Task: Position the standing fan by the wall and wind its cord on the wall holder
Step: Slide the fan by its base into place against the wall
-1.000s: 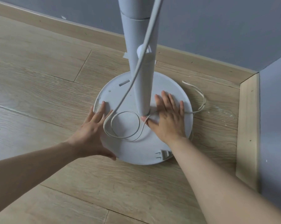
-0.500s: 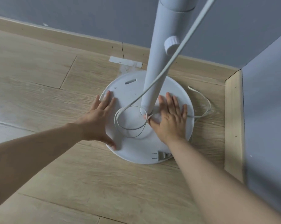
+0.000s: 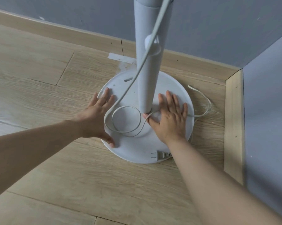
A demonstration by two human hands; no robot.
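Fan: we see only its lower part, right of centre in the frame, standing on the wooden floor [image 3: 39, 78] near the corner where two grey walls [image 3: 72, 17] meet.
Pole [image 3: 149, 70]: its long axis stands upright, rising from the middle of the base out through the top edge; a round knob [image 3: 150, 42] sits partway up.
Base [image 3: 137, 148]: a round white disc lying flat, its far edge near the skirting board [image 3: 56, 28].
Left hand [image 3: 95, 117]: open, with fingers straight and flat on the base's left rim.
Right hand [image 3: 171, 117]: open, with the palm flat on the base just right of the pole.
Cord [image 3: 125, 90]: we follow it down from the top edge past the pole into loose loops between the hands, then past the right thumb and onto the floor at the right.
Plug [image 3: 161, 155]: lies on the near rim, prongs pointing left.
Tape [image 3: 119, 58]: a pale strip on the floor behind the base.
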